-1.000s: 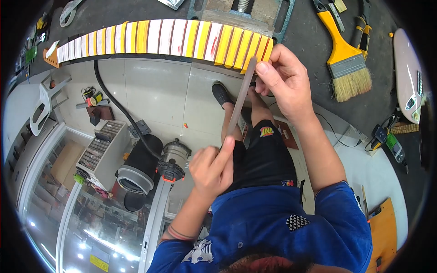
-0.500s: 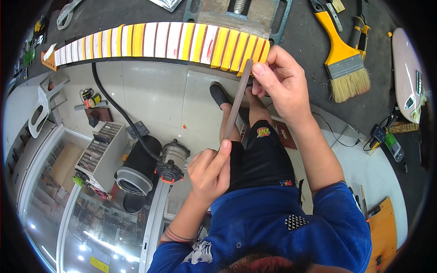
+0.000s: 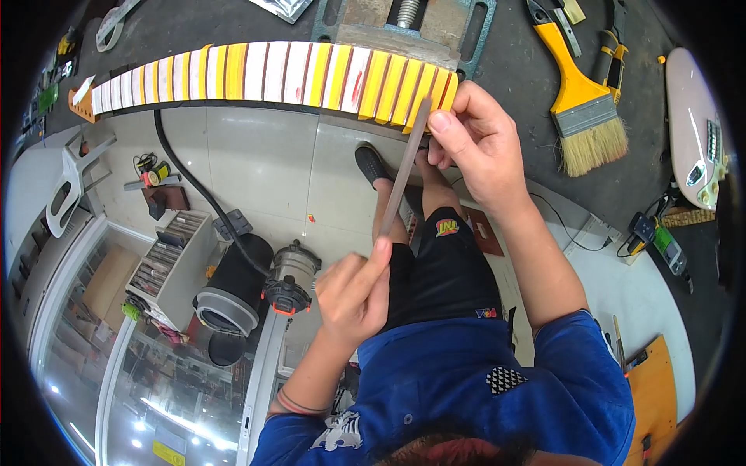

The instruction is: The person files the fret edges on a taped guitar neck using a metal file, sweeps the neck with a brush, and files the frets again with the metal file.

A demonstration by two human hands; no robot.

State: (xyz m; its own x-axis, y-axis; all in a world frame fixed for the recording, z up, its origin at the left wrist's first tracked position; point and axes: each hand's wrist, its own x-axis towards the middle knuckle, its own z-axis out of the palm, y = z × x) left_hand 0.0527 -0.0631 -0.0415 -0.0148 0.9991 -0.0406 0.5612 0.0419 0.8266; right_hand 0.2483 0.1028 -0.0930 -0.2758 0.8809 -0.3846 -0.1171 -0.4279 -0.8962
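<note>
My left hand (image 3: 353, 295) is closed on the lower end of a thin, flat grey-brown strip (image 3: 404, 175), with the index finger laid along it. The strip slants up to the right end of a long neck-like piece (image 3: 295, 74) banded with yellow and white tape between dark lines. At that end, my right hand (image 3: 482, 140) is closed, thumb and fingers pinching the strip's upper part beside the yellow tape. Whether the right fingers also touch the neck is hard to see. The strip's tip is slightly blurred.
Behind the neck is a metal vise (image 3: 400, 35) on the dark bench (image 3: 513, 78). A yellow-handled paintbrush (image 3: 579, 101) and a pale guitar body (image 3: 695, 128) lie to the right. Below left, on the floor, stand a black cylindrical machine (image 3: 237, 276) with a hose and a box of flat pieces (image 3: 171, 252).
The strip and both hands have shifted very slightly leftward. The grip of each hand looks the same, and the view has moved a little.
</note>
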